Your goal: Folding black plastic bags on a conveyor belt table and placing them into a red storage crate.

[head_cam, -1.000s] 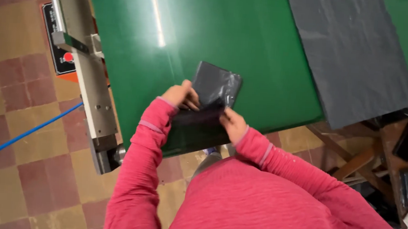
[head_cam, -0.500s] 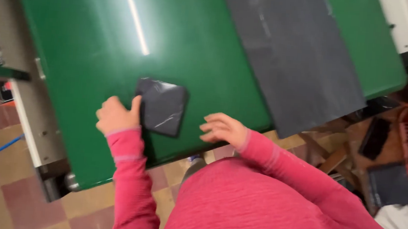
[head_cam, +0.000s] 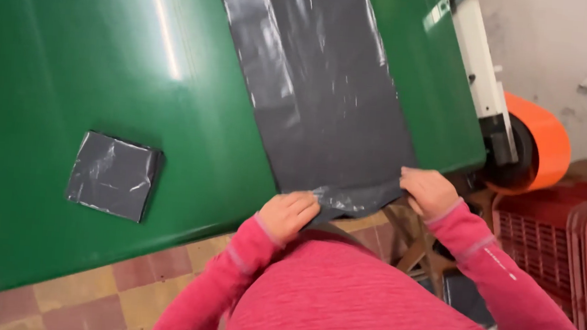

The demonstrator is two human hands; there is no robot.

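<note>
Grey plastic sheet [head_cam: 320, 90], long and glossy, lies flat along the green desk [head_cam: 51, 48] and reaches its near edge, where both hands take it; the left hand [head_cam: 288, 215] has its fingers [head_cam: 302, 203] curled over the crumpled near left corner, pinching it against the desk's edge; the right hand [head_cam: 429, 191] grips the near right corner, fingers bent and pressed together on the plastic; the sheet's near hem bunches between the two hands, just above the pink-sleeved chest; half a second ago the left hand lay beside the folded grey square [head_cam: 114, 175] and the right hand rested open at the desk's edge, whereas now both have left it and the square lies alone, well apart to the left on the green surface; an orange roll [head_cam: 541, 146] sits on a white frame [head_cam: 479, 68] beyond the desk's right end; red crates [head_cam: 547, 227] stand below it.
</note>
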